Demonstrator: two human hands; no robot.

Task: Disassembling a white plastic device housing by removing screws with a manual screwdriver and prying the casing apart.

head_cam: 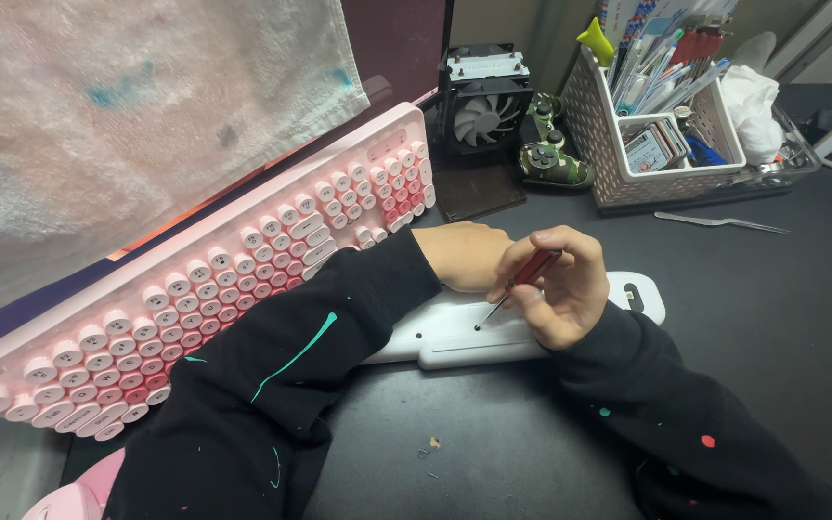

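At centre frame, your right hand pinches a small red-handled screwdriver, its tip set into a hole in the long white plastic casing lying flat on the dark bench. Your left hand rests on the casing just at 9 o'clock of the right; its fingers are hidden behind the right hand, so you cannot tell whether they are pressing flat or curled.

At 1 o'clock, a white perforated basket stands upright, packed with pens, markers and cards; crumpled white tissue sits in the clear tray against its 3 o'clock side. The basket's top is cut off by the frame.

At 12 o'clock, a black cooling fan stands beside a camouflage-green game controller, partly hidden between fan and basket. Metal tweezers lie loose at 2 o'clock. A pink round-key keyboard leans at 9 o'clock, its lower end cut off by your black paint-flecked sleeve. A pale cloth covers what stands at 10 o'clock.

Open bench lies from 3 to 5 o'clock, and more at 6 o'clock between your sleeves.
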